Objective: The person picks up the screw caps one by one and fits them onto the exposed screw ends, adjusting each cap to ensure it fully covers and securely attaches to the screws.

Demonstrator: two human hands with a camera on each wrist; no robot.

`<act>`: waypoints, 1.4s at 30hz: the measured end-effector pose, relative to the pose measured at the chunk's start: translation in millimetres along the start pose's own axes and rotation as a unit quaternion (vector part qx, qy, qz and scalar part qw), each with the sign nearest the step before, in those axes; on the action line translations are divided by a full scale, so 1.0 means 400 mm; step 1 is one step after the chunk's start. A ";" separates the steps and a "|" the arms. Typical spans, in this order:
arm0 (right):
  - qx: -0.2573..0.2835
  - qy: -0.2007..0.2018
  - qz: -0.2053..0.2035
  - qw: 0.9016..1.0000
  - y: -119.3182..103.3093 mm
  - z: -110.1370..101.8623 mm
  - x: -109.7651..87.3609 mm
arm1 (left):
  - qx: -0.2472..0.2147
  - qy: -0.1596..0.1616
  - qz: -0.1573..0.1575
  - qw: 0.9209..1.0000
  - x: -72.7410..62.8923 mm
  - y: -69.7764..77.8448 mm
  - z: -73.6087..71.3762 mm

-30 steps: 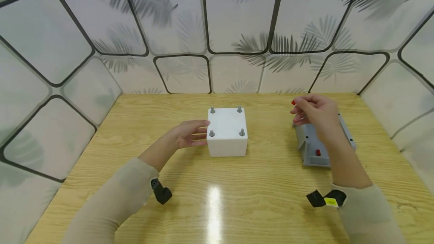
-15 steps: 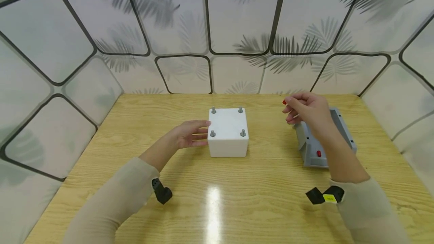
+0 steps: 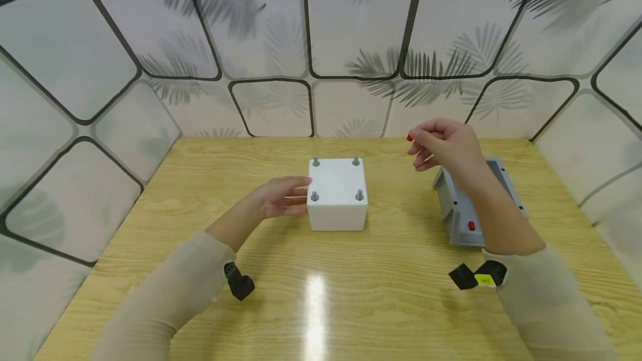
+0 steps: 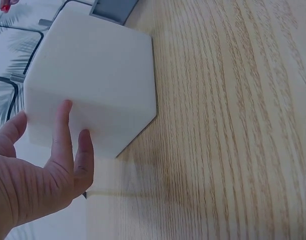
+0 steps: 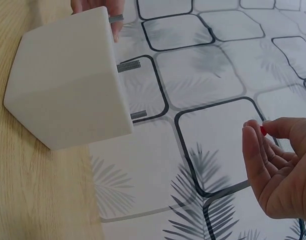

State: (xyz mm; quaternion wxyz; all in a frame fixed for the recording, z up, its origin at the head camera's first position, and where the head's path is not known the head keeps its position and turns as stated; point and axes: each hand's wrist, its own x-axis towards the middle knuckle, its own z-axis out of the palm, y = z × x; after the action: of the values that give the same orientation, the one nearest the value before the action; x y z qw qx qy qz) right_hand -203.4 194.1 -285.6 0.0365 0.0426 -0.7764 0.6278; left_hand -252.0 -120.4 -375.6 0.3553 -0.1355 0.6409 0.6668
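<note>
A white block stands on the wooden table, with threaded metal studs sticking up near its top corners. My left hand rests against the block's left side, its fingers extended; in the left wrist view the fingertips meet the white face. Raised above the table to the right of the block, my right hand pinches a small red piece between thumb and fingers. Most of that piece is hidden by the fingertips. Below the right forearm lies a grey tray, partly covered, with another small red piece in it.
The wooden table spreads out in front of both arms. Patterned fabric walls enclose the table's back and sides. A black wrist camera is strapped to the left sleeve, and another to the right one.
My right hand has moved left and slightly up, away from over the grey tray toward the white block, carrying the red piece. The left hand and block stay in place.
</note>
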 end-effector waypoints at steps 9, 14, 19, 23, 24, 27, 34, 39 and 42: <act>-0.039 -0.011 -0.010 0.999 -0.012 0.025 0.020 | -0.004 0.003 -0.002 1.000 0.003 0.000 -0.001; -0.057 -0.019 -0.006 0.998 -0.018 0.044 0.029 | -0.006 0.005 -0.004 1.000 0.005 -0.002 -0.002; -0.073 -0.029 0.002 0.997 -0.027 0.054 0.038 | -0.008 0.005 -0.002 1.000 0.003 -0.003 -0.001; -0.077 -0.041 0.007 0.996 -0.034 0.062 0.050 | -0.005 0.005 -0.001 1.000 0.001 -0.002 0.000; -0.079 -0.043 0.008 0.996 -0.036 0.065 0.053 | -0.004 0.005 -0.001 1.000 0.000 -0.002 0.000; -0.084 -0.055 0.003 0.995 -0.043 0.076 0.061 | -0.001 0.003 0.002 1.000 -0.002 -0.002 -0.002; -0.110 -0.086 0.004 0.990 -0.056 0.109 0.078 | 0.003 0.006 0.000 1.000 0.000 -0.003 -0.003; -0.134 -0.101 0.008 0.986 -0.058 0.136 0.094 | -0.001 0.003 -0.001 1.000 0.003 -0.004 -0.004; -0.141 -0.109 0.007 0.984 -0.056 0.150 0.102 | -0.005 0.003 -0.002 1.000 0.006 -0.005 -0.003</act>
State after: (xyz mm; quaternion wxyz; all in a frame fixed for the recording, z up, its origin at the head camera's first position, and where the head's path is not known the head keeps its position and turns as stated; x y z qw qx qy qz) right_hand -241.8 129.9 -271.9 -0.0476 0.0996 -0.8566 0.5041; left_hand -252.7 -121.0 -378.6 0.3545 -0.1405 0.6385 0.6685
